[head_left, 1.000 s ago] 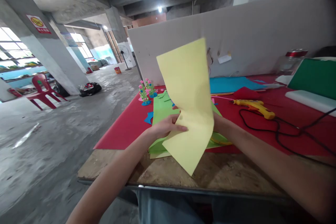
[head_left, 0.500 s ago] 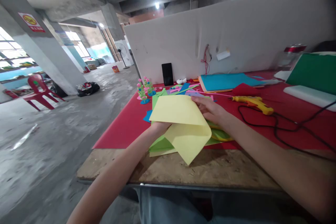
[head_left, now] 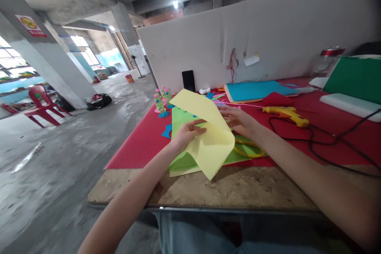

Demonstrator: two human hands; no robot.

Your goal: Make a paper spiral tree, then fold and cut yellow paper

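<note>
A sheet of pale yellow paper [head_left: 214,143] is bent over in a loose fold, its top flap tilted up and one corner hanging toward the table's front edge. My left hand [head_left: 186,135] reaches into the fold from the left, with the paper between thumb and fingers. At the sheet's right edge is my right hand [head_left: 239,121], fingers stretched out and partly hidden by the paper. Green sheets [head_left: 181,162] lie underneath. Yellow-handled scissors [head_left: 250,151], partly covered, rest below my right hand.
A yellow glue gun [head_left: 287,115] with a black cord lies right. Small pink-and-green flower ornaments [head_left: 161,103] stand back left. A black phone [head_left: 188,81] leans on the partition. Blue sheets [head_left: 253,90] lie behind; a green board [head_left: 354,81] is at far right.
The upper flap of the yellow sheet has swung up and turned, uncovering my left hand and the green sheet beneath. My right hand's fingers have straightened along the edge.
</note>
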